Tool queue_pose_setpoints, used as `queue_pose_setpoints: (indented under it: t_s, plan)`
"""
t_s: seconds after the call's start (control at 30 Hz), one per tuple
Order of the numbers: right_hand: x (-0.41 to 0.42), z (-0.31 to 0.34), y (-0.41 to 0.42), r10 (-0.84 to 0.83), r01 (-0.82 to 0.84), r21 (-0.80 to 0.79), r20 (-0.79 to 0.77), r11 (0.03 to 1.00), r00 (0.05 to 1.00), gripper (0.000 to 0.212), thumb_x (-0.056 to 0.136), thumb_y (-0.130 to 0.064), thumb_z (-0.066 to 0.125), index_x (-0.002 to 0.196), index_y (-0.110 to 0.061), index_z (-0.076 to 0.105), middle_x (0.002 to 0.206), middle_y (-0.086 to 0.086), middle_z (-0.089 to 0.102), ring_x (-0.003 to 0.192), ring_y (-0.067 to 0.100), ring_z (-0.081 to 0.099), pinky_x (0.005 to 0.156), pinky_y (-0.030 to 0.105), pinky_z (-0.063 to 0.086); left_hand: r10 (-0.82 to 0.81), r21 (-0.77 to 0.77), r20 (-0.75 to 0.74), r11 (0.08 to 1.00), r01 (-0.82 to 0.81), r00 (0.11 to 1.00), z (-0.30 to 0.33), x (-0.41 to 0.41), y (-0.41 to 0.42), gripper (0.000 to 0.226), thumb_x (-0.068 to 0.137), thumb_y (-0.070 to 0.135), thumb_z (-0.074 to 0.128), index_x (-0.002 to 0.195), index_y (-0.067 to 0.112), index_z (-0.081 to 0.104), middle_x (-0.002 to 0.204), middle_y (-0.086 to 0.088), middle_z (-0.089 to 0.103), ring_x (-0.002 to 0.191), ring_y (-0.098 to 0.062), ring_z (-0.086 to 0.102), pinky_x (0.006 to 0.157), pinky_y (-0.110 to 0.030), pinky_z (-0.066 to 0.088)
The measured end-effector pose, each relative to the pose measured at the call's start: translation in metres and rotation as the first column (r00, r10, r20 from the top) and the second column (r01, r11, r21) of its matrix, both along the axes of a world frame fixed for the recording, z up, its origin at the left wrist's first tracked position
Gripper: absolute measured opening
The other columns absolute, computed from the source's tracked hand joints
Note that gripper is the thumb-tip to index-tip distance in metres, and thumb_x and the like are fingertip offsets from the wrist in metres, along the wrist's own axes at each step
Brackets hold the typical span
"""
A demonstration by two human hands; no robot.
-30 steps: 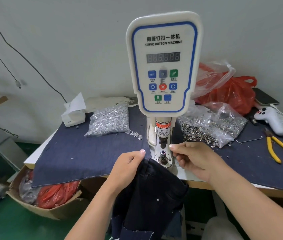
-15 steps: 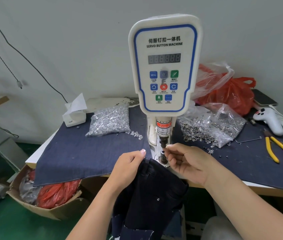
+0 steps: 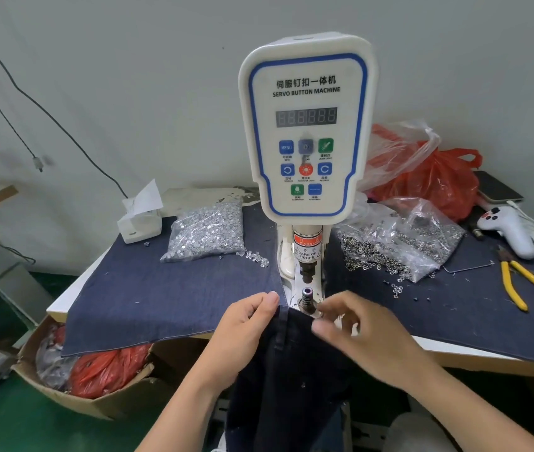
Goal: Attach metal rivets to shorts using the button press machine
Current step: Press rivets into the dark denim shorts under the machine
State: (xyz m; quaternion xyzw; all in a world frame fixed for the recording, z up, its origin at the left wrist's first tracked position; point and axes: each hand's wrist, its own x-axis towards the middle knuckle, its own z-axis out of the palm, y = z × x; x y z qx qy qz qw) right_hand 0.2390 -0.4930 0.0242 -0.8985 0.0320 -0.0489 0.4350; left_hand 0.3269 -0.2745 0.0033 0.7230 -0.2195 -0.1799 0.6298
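Note:
The white servo button machine [image 3: 305,132] stands at the table's middle, its lower die post [image 3: 306,296] bare below the punch [image 3: 307,272]. Dark denim shorts [image 3: 288,380] hang over the table's front edge just in front of the die. My left hand [image 3: 246,331] pinches the shorts' top edge left of the die. Just right of the die, my right hand [image 3: 357,331] hovers over the shorts with fingers loosely spread, blurred, holding nothing I can make out.
A bag of silver rivet pieces [image 3: 207,230] lies left of the machine, a torn bag of ring pieces [image 3: 402,243] right. Yellow pliers [image 3: 533,288], a white handheld device [image 3: 507,230], red bags [image 3: 429,177] and a tissue box [image 3: 140,220] sit around. A cardboard box [image 3: 96,383] stands below left.
My right hand came away from the die post, where its fingertips were a moment ago, and dropped back toward the shorts. The left hand kept its pinch on the waistband.

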Motion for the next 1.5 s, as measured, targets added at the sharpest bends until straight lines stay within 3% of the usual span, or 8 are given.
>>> queue_pose_setpoints:
  t_s: [0.1, 0.23, 0.37, 0.5, 0.67, 0.97, 1.23, 1.5]
  plan:
    - [-0.004, -0.006, -0.010, 0.164, -0.168, -0.146, -0.038, 0.975, 0.986, 0.031, 0.087, -0.065, 0.062, 0.086, -0.034, 0.061, 0.092, -0.015, 0.059, 0.089, -0.004, 0.053, 0.074, 0.014, 0.037, -0.038, -0.114, -0.123, 0.993, 0.024, 0.992, 0.003, -0.006, -0.004, 0.047, 0.102, 0.058, 0.057, 0.086, 0.015, 0.067, 0.085, -0.013, 0.068, 0.081, -0.019, 0.063, 0.075, -0.035, 0.051]
    - [0.010, -0.001, -0.031, 0.129, -0.135, 0.249, 0.038, 0.959, 0.991, 0.031, 0.098, -0.037, 0.064, 0.074, -0.018, 0.057, 0.068, -0.013, 0.051, 0.066, 0.002, 0.045, 0.064, 0.022, 0.035, 0.174, 0.259, 0.198, 0.940, -0.223, 0.964, 0.009, 0.019, -0.014, 0.037, 0.101, 0.043, 0.056, 0.071, 0.022, 0.061, 0.068, 0.015, 0.062, 0.064, -0.005, 0.056, 0.065, -0.031, 0.047]
    - [0.024, -0.007, -0.037, 0.100, -0.057, 0.505, -0.057, 0.861, 0.993, 0.026, 0.096, -0.021, 0.068, 0.071, -0.018, 0.062, 0.069, 0.002, 0.053, 0.066, 0.013, 0.048, 0.060, 0.025, 0.038, 0.368, 0.410, 0.386, 0.753, -0.515, 0.846, 0.004, 0.062, -0.022, 0.016, 0.102, 0.027, 0.059, 0.092, 0.027, 0.071, 0.092, 0.011, 0.075, 0.092, -0.014, 0.069, 0.078, -0.028, 0.045]
    - [0.030, -0.013, -0.041, 0.101, -0.059, 0.471, -0.065, 0.880, 0.993, 0.026, 0.095, -0.023, 0.071, 0.071, -0.018, 0.062, 0.069, 0.001, 0.053, 0.067, 0.013, 0.048, 0.065, 0.029, 0.038, 0.385, 0.472, 0.450, 0.664, -0.580, 0.806, -0.004, 0.090, -0.034, 0.019, 0.098, 0.037, 0.069, 0.112, 0.026, 0.075, 0.108, 0.010, 0.077, 0.106, -0.016, 0.068, 0.080, -0.027, 0.042]
    - [0.031, -0.015, -0.044, 0.106, -0.073, 0.445, -0.050, 0.893, 0.993, 0.029, 0.094, -0.024, 0.072, 0.068, -0.022, 0.060, 0.067, -0.003, 0.052, 0.066, 0.009, 0.047, 0.066, 0.027, 0.038, 0.416, 0.487, 0.507, 0.584, -0.649, 0.755, -0.005, 0.100, -0.048, 0.017, 0.096, 0.045, 0.072, 0.105, 0.034, 0.081, 0.103, 0.014, 0.079, 0.102, -0.017, 0.071, 0.085, -0.036, 0.057]
    - [0.032, -0.017, -0.045, 0.109, -0.085, 0.428, -0.032, 0.900, 0.994, 0.032, 0.094, -0.026, 0.073, 0.071, -0.011, 0.055, 0.069, -0.001, 0.049, 0.069, 0.012, 0.044, 0.072, 0.033, 0.035, 0.352, 0.446, 0.572, 0.625, -0.640, 0.741, -0.012, 0.100, -0.044, 0.010, 0.100, 0.026, 0.069, 0.102, 0.027, 0.079, 0.100, 0.008, 0.078, 0.097, -0.020, 0.069, 0.072, -0.030, 0.043]
    - [0.032, -0.017, -0.044, 0.099, -0.072, 0.448, -0.037, 0.891, 0.994, 0.030, 0.094, -0.025, 0.072, 0.068, -0.019, 0.057, 0.068, -0.003, 0.047, 0.069, 0.011, 0.043, 0.071, 0.032, 0.034, 0.232, 0.475, 0.622, 0.647, -0.596, 0.748, -0.011, 0.103, -0.045, 0.024, 0.105, 0.010, 0.053, 0.120, 0.016, 0.071, 0.117, -0.008, 0.070, 0.115, -0.030, 0.056, 0.089, -0.047, 0.049]
    - [0.032, -0.017, -0.044, 0.096, -0.054, 0.471, -0.065, 0.880, 0.993, 0.030, 0.094, -0.025, 0.072, 0.068, -0.022, 0.057, 0.068, -0.002, 0.049, 0.067, 0.012, 0.045, 0.071, 0.031, 0.036, 0.385, 0.347, 0.466, 0.748, -0.565, 0.796, -0.008, 0.094, -0.038, 0.008, 0.103, 0.017, 0.063, 0.101, 0.019, 0.070, 0.089, 0.007, 0.068, 0.092, -0.018, 0.061, 0.074, -0.025, 0.040]
